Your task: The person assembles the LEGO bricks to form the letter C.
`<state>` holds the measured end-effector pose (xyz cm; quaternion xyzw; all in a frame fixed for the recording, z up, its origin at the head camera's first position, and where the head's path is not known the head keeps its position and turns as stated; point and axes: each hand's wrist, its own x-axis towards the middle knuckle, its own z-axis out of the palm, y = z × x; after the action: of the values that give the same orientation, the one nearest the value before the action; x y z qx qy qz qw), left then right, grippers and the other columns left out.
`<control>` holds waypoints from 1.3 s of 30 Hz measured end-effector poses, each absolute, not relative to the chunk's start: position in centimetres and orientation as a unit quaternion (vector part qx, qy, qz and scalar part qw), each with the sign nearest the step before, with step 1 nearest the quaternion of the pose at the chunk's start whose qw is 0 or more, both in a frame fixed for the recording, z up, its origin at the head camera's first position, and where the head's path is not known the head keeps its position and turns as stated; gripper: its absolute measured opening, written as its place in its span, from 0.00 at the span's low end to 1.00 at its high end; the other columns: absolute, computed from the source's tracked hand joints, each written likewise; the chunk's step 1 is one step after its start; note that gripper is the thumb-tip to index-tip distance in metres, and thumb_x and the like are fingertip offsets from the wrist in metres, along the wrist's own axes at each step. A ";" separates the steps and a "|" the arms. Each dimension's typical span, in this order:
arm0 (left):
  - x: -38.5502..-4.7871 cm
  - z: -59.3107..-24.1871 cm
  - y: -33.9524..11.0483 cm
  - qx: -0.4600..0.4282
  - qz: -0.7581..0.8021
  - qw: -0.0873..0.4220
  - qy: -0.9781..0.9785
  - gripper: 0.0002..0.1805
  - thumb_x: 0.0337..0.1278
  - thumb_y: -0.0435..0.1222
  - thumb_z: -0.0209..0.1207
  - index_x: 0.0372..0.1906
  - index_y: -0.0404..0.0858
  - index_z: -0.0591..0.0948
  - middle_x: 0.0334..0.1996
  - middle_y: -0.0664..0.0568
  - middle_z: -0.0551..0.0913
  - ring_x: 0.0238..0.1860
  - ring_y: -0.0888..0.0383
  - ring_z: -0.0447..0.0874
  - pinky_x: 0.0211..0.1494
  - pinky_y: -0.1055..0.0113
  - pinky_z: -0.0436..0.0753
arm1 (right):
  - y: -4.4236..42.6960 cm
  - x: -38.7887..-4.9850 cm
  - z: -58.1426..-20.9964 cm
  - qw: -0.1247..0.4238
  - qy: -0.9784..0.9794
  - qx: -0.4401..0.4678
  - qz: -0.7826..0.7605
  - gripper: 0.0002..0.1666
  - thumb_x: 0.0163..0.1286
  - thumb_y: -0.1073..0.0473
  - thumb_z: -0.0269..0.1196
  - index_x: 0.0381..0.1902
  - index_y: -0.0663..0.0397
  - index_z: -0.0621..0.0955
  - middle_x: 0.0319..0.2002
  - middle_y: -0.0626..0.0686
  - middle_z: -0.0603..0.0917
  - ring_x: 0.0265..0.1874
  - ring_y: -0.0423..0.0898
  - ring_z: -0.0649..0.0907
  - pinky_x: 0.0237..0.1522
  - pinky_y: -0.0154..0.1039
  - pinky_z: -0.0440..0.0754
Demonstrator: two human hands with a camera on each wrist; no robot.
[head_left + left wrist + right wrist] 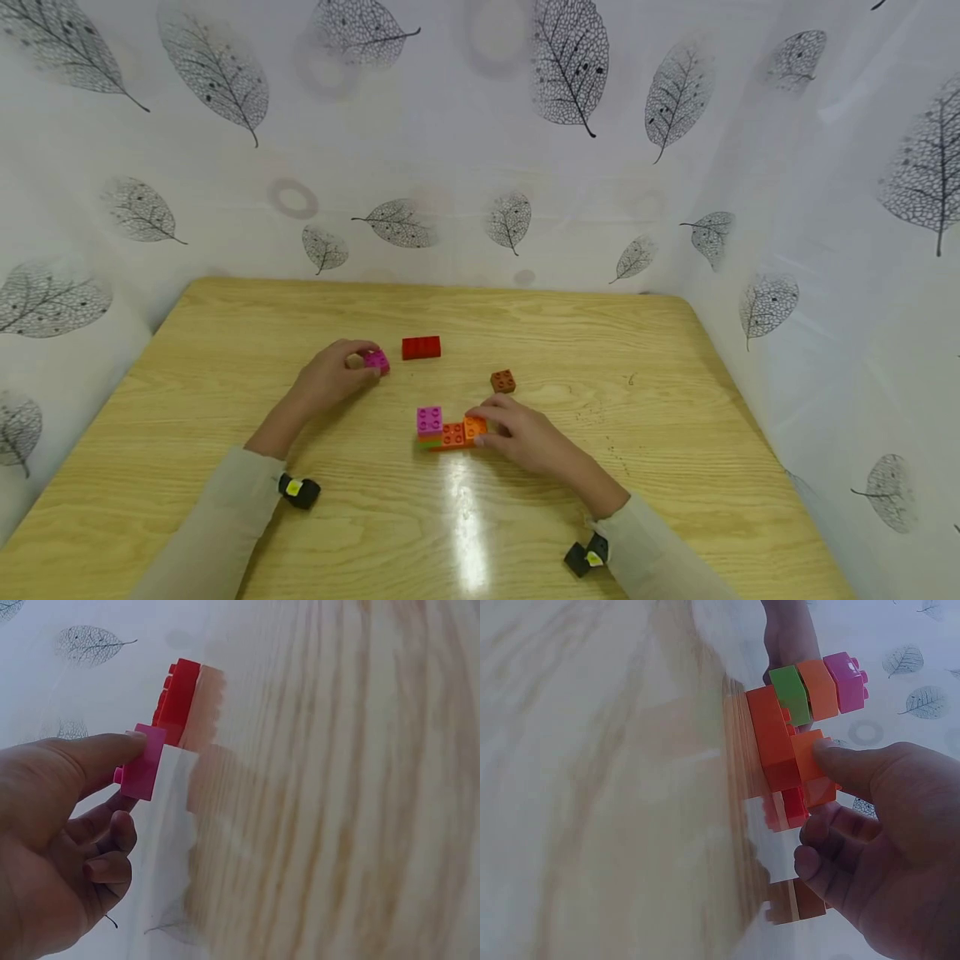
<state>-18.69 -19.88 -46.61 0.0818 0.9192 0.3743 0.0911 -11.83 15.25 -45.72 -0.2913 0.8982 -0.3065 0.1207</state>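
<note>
My left hand [333,379] pinches a small pink toy brick [377,362] between thumb and fingers, low over the table's left part. In the left wrist view the thumb lies on this pink brick [145,766]. Nearer the middle is a joined brick build: a long orange-red brick [771,739] forms its base. A green brick [790,695], an orange one [817,688] and a pink one [845,682] stack on its left end. At its right end, my right hand [528,435] pinches a light orange brick [474,428] that sits on the base; their exact fit is partly hidden by fingers.
A red brick [422,347] lies beyond the build, just right of the left hand. A small brown brick [503,381] lies behind the right hand. The wooden table [600,333] meets a white leaf-patterned cloth [450,167] at its back and sides.
</note>
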 end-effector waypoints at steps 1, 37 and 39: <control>-18.6 -46.5 -19.8 0.083 0.377 0.092 0.918 0.27 0.68 0.49 0.62 0.66 0.44 0.77 0.66 0.40 0.75 0.63 0.39 0.75 0.63 0.39 0.73 | 15.3 -11.8 -45.7 0.121 0.898 -0.291 -0.306 0.23 0.75 0.48 0.61 0.65 0.40 0.79 0.58 0.43 0.77 0.46 0.37 0.79 0.47 0.38 0.79; -11.7 -41.0 -15.7 0.191 0.417 0.052 0.887 0.21 0.65 0.51 0.64 0.60 0.54 0.80 0.51 0.60 0.80 0.37 0.56 0.74 0.33 0.67 0.76 | 15.2 -11.8 -45.6 0.124 0.898 -0.292 -0.306 0.23 0.75 0.49 0.61 0.66 0.40 0.78 0.59 0.44 0.77 0.46 0.38 0.79 0.48 0.39 0.79; -11.3 -40.8 -15.4 0.200 0.418 0.054 0.885 0.20 0.65 0.51 0.64 0.60 0.56 0.80 0.51 0.62 0.79 0.37 0.56 0.74 0.33 0.67 0.76 | 15.2 -11.8 -45.6 0.123 0.897 -0.295 -0.306 0.23 0.75 0.49 0.61 0.66 0.40 0.78 0.59 0.44 0.77 0.46 0.38 0.79 0.48 0.39 0.79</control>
<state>-11.32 -15.38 -40.79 0.2002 0.8846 0.4177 0.0537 -11.79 15.24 -45.59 -0.2948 0.8967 -0.3062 0.1235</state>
